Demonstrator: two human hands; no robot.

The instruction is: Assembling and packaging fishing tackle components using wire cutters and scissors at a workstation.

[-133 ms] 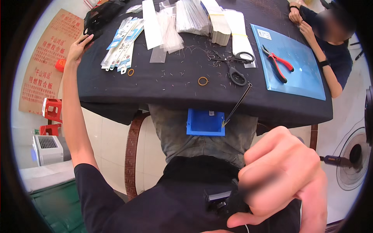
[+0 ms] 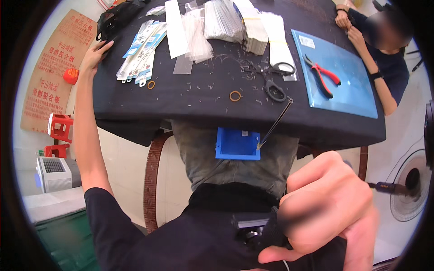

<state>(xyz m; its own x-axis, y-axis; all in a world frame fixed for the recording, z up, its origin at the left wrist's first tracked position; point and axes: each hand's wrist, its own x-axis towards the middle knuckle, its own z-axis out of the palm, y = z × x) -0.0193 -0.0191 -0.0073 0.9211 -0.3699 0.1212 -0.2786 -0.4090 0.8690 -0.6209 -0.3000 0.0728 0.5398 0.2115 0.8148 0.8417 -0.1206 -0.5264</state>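
Fingers of the right hand [image 2: 327, 203] curl inward, the thumb [image 2: 276, 254] apart below them; blur hides whether they pinch anything. Just left of them a black-and-silver device [image 2: 253, 224] sits against the torso, contact unclear. The left hand [image 2: 93, 58] has its fingers extended, slightly spread, at the edge of the table [image 2: 190, 101], just beside a black bag [image 2: 118, 19]. A sideways sweep there could drag the bag or scatter the blue-and-white packets [image 2: 147, 45] right of those fingers. Up and left of the right fingers, a blue tray [image 2: 238, 157] rests on the lap, a thin metal rod [image 2: 275, 122] slanting from it toward the table; a shifted leg might tip both. Farther beyond, scissors [image 2: 270, 83] lie on black cloth, pliers [image 2: 318, 67] on a blue folder [image 2: 357, 92]. Right of the right fingers stands a fan [image 2: 410, 179]; below the left ones, red stools [image 2: 58, 128].
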